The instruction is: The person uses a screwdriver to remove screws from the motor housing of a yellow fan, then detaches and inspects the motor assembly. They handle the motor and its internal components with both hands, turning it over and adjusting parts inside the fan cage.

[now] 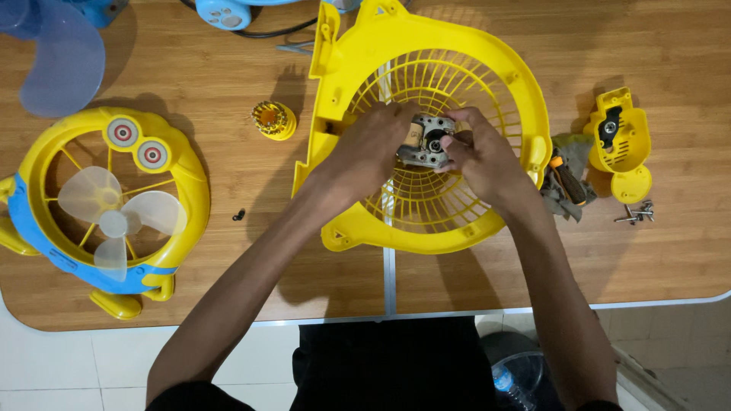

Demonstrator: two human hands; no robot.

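A yellow fan housing with a round grille lies flat on the wooden table. At the grille's centre sits a small grey metal fan motor. My left hand grips the motor's left side. On its right side, my right hand holds the motor with fingertips at the shaft end. Both hands rest over the middle of the grille.
A yellow and blue toy-like fan lies at left, a loose translucent blade above it. A small yellow knob, a tiny black part, a screwdriver on a cloth, a yellow base piece and screws lie about.
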